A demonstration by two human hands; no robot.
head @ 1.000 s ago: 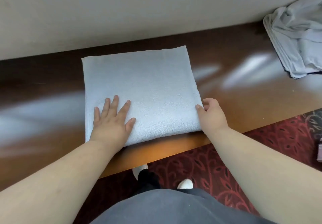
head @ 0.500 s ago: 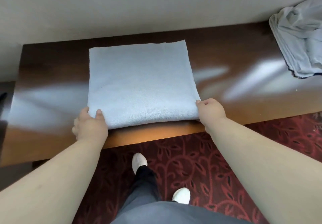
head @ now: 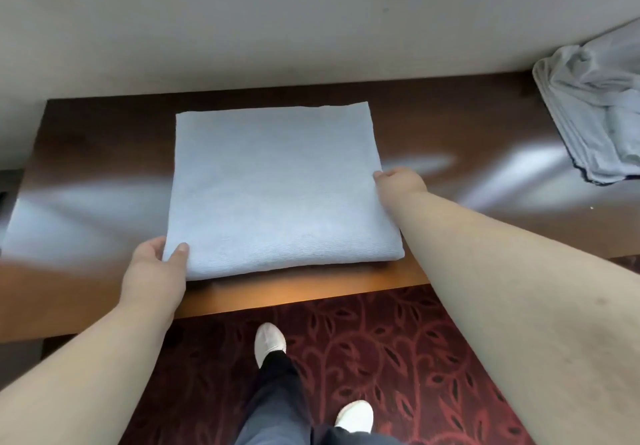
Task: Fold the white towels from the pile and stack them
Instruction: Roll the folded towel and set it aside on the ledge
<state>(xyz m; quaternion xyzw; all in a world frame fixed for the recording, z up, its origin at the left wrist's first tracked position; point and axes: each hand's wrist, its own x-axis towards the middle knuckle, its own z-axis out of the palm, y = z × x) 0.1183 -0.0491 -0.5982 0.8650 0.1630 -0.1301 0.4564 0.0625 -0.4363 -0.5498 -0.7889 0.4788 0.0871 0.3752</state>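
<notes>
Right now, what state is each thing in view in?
folded towel: folded flat, square, lying on the table.
left hand: grips the towel's near left corner.
right hand: grips the towel's right edge.
towel pile: crumpled, unfolded, far right.
table: glossy, bearing both.

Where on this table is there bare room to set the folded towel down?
Bare dark wooden tabletop lies between the folded white towel and the rumpled white towel pile; another bare strip lies left of the towel. The far right corner is crowded.
</notes>
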